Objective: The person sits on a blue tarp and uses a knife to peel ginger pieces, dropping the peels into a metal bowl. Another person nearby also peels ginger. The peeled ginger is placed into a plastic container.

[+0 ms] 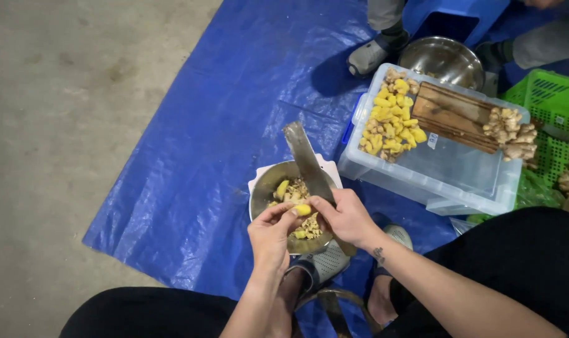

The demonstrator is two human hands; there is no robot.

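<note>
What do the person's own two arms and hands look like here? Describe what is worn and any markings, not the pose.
Both forearms are bare, with no sleeves showing in the head view. The left hand and the right hand wear no gloves, and no rings or watch can be made out. A small dark tattoo marks the right arm just behind the wrist. The left arm shows no marking.

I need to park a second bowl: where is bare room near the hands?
Free: the blue tarp left of the steel bowl, out to the concrete floor. Crowded: right of the bowl, where the clear bin lid carries peeled ginger, a wooden board and raw ginger.
</note>
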